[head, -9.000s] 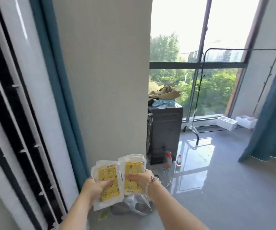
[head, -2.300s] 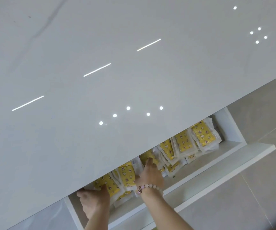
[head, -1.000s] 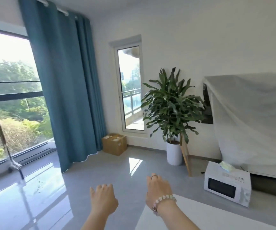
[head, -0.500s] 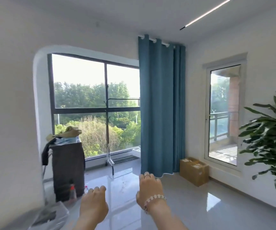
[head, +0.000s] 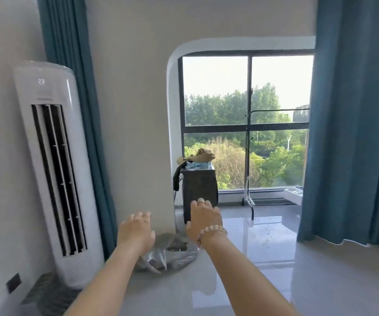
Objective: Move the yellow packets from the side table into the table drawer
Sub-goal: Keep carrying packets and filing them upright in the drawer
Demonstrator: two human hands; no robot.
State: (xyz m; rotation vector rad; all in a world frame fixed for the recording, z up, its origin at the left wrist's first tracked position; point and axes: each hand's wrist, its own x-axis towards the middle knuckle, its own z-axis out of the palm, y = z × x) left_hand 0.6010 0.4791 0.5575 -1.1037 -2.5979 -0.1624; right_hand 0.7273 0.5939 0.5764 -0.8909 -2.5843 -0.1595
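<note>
Grey glossy floor tiles (head: 275, 270) fill the lower half of the head view and reflect the window light. Two bare forearms reach forward over them. The left hand (head: 136, 231) is palm down, its fingers a little bent and slightly apart, and it holds nothing. The right hand (head: 203, 221) is also palm down with fingers loosely extended, and it holds nothing. It carries one ring (head: 201, 201) and one bead bracelet (head: 212, 231) at the wrist. The two hands are near each other but do not touch.

Below and between them lies one crumpled clear plastic bag (head: 168, 254) on the floor, against the corner of the wall. What is inside it is not clear, and I cannot tell where the yellow packets are.

There is one white tower air conditioner (head: 54, 167) at the left, showing "23". There are two blue curtains: one (head: 74, 110) behind the air conditioner and one (head: 352, 122) at the right. One dark cabinet (head: 200, 190) stands at the left edge of the window (head: 245, 124), with a heap of cloth (head: 197, 159) on top. One thin metal rack (head: 250, 179) stands before the glass.

The open floor is widest between the cabinet and the right curtain.
</note>
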